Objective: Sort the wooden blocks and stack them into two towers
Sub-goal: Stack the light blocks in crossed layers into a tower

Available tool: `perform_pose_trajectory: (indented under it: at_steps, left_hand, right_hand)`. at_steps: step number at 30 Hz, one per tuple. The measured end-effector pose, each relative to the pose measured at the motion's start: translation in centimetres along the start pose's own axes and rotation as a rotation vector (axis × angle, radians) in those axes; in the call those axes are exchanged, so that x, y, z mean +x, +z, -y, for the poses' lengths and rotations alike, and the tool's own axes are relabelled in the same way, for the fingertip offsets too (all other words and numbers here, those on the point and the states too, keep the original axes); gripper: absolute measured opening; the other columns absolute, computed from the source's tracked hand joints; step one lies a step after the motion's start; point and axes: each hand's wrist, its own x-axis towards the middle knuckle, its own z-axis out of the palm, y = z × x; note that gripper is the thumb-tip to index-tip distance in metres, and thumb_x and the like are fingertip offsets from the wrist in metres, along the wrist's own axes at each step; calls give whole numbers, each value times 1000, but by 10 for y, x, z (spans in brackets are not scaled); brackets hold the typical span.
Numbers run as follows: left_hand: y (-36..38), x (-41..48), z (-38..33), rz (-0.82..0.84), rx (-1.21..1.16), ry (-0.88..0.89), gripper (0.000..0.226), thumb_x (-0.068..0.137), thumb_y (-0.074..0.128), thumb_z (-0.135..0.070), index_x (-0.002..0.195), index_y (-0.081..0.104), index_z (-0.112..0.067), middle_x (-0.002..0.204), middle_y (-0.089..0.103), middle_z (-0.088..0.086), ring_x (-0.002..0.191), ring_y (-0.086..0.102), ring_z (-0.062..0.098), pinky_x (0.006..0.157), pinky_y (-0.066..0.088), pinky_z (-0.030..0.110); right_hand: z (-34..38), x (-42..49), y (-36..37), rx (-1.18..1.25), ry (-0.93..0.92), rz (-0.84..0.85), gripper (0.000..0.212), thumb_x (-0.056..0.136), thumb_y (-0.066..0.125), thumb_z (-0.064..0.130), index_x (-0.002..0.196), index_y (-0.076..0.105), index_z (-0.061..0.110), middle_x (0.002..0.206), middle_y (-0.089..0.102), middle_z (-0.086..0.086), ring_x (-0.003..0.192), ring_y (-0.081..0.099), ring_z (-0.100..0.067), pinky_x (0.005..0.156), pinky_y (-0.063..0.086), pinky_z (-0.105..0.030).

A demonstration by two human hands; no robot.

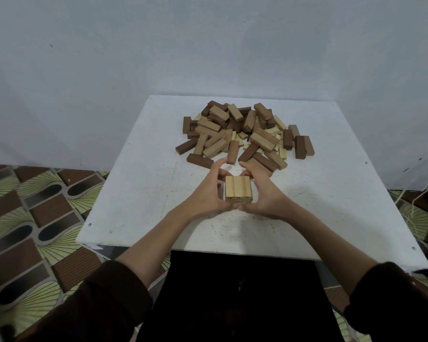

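Dark brown sleeves lie lowest in view, pushed back from bare forearms that reach over the near edge of a white table. Both arms meet at the pale stack, a small square bundle of light wooden blocks with three laid side by side on top and the ends of a lower layer showing on its near face. The left hand curls round the left side of the pale stack and the right hand round its right side, thumbs at the near face and fingers wrapped to the far face, so both hands grasp it as it stands on the tabletop. Beyond the pale stack lies a loose pile of oblong blocks, dark brown, mid tan and pale, tumbled at all angles. Scuffed, speckled white surface spreads to either side of the pale stack, out to straight edges with small screw heads. Behind the pile rises a plain grey-white wall. Left of the pale stack, below table level, patterned floor tiles show brown, black and yellow-green shapes; to its right, a thin pale cord hangs past the table edge.
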Motion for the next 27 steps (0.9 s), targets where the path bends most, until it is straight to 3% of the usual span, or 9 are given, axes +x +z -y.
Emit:
perform_pose_trajectory:
  at_steps: [12, 21, 27]
  left_hand:
    - [1, 0, 1, 4, 28, -15, 101, 70, 81, -10, 143, 13, -27, 117, 45, -2, 105, 47, 1, 77, 37, -2]
    - [0, 0, 2, 6, 28, -31, 104, 69, 83, -12, 145, 13, -26, 117, 47, -3, 105, 47, 2, 78, 36, -3]
    - [-1, 0, 1, 6, -30, -64, 108, 68, 84, -14, 147, 11, -25, 118, 47, -8, 109, 47, 0, 79, 38, 0]
  right_hand:
    - [1, -2, -1, 0, -19, -26, 87, 72, 78, 15, 143, 27, 16, 116, 44, 3, 110, 39, -7, 92, 32, -20]
    - [2, -2, 0, -26, -7, -31, 86, 73, 77, 15, 144, 27, 17, 116, 42, 5, 108, 37, -4, 89, 29, -13]
    - [-1, -4, -2, 33, -4, -18, 92, 70, 80, 18, 144, 26, 17, 119, 47, 1, 113, 42, -10, 98, 36, -26]
